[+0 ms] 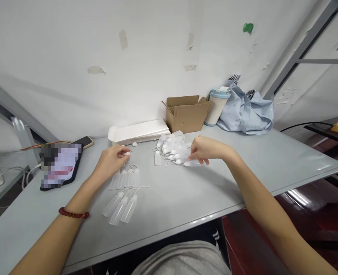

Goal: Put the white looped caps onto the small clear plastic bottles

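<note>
My left hand [113, 158] is closed in a pinch on a small white piece [127, 153] above the table's left half. Just below it, several clear plastic bottles [132, 178] lie side by side, with three more bottles [119, 211] nearer the front edge, thin tubes at their tops. My right hand [201, 149] reaches down with bent fingers at the right side of a pile of clear bottles [173, 147]. Its fingertips are at a bottle [192, 163] lying at the pile's edge; whether they grip it is hard to make out.
Behind the pile stand white flat boxes [140, 131], an open cardboard box [188, 116], a lidded cup [217, 107] and a blue bag [243, 110]. At the left lie a tablet [60, 168] and a phone [86, 142] on the grey table [169, 206].
</note>
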`<state>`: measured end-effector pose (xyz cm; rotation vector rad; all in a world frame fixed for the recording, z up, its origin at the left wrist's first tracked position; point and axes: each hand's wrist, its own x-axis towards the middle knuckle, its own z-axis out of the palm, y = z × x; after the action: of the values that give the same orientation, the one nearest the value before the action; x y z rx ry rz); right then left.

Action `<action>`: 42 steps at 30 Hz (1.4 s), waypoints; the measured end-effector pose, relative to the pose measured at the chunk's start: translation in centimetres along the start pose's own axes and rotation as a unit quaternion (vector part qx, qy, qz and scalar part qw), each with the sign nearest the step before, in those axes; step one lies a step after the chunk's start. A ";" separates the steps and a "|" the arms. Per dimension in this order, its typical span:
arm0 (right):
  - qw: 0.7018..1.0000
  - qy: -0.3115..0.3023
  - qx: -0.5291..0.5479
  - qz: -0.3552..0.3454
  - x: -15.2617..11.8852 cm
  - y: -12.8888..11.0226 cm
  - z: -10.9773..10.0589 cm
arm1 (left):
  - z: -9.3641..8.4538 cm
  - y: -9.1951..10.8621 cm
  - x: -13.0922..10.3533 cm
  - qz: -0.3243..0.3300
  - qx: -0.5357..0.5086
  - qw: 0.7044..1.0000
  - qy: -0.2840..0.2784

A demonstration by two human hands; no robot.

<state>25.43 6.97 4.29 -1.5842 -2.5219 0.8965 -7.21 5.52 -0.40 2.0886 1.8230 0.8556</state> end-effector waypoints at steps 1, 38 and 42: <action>1.000 -0.001 0.000 -0.003 0.0 0.0 0.1 | 0.0 0.1 -0.1 -0.003 -0.005 1.000 0.004; 0.906 0.123 -0.241 -0.325 -0.3 -7.9 10.7 | -1.0 4.5 -1.8 -0.145 -0.457 0.877 -0.034; 0.915 0.200 -0.178 -0.301 1.5 -6.4 10.2 | -0.9 4.9 -2.0 -0.153 -0.493 0.855 -0.048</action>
<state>16.26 1.58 -1.48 -0.8022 -2.6763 0.0373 -3.82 2.52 2.43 1.1234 1.1771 1.2072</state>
